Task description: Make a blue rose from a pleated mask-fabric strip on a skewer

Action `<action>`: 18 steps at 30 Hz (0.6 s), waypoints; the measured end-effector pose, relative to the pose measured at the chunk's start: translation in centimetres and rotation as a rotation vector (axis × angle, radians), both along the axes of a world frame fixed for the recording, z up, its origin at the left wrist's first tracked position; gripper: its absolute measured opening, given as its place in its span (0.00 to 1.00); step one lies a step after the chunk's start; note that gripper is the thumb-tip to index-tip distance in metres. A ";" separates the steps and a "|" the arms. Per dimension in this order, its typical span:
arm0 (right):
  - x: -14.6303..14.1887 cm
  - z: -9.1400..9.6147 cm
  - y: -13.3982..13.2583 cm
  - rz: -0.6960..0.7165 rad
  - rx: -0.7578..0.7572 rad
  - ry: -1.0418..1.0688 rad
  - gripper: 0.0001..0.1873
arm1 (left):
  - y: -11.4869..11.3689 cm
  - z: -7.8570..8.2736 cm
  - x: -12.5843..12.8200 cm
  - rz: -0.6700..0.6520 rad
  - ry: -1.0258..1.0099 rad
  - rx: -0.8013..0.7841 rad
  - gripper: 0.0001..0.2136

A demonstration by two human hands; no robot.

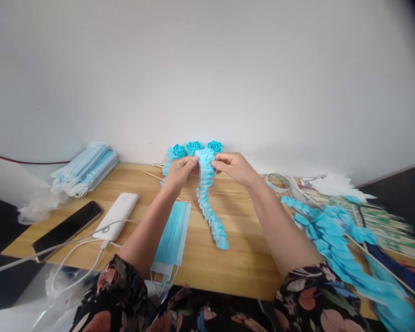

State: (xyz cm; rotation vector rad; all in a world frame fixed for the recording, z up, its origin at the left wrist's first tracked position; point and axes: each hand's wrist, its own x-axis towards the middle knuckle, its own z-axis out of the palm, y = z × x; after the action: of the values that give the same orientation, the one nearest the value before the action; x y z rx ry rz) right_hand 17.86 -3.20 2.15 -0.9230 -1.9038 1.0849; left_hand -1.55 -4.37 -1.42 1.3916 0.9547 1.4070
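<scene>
A long strip of pleated light-blue fabric (207, 196) hangs down from between my hands, its lower end lying on the wooden table. My left hand (181, 171) pinches the strip's upper left edge between thumb and fingers. On the opposite edge, my right hand (232, 165) pinches it the same way. Just behind the hands are several blue fabric roses (193, 146), near the wall. A blue face mask (173, 233) lies flat on the table beside my left forearm.
A stack of face masks (86, 168) sits at the back left, with a dark phone (67, 229) and a white power bank (117, 214) with a cable nearer me. To the right are a tape roll (278, 183), a heap of pleated blue strips (335, 235) and packaged sticks (387, 221).
</scene>
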 end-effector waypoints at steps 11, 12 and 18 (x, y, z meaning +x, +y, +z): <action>0.8 -0.8 -3.2 -0.130 0.021 0.037 0.15 | -3.3 -0.3 0.9 -0.097 0.106 -0.012 0.16; 0.6 -0.8 -3.3 -0.139 0.013 0.047 0.15 | -3.4 -0.3 1.0 -0.101 0.100 -0.012 0.15; 0.0 -1.6 -3.8 -0.192 -0.044 0.143 0.19 | -3.5 -0.6 1.0 -0.039 0.062 -0.027 0.14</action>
State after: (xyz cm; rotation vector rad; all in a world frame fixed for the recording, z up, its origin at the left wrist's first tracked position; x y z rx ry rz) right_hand 17.89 -7.04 0.52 -1.0033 -1.6454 1.0525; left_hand -0.55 -7.92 -1.98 1.4335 0.9779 1.3250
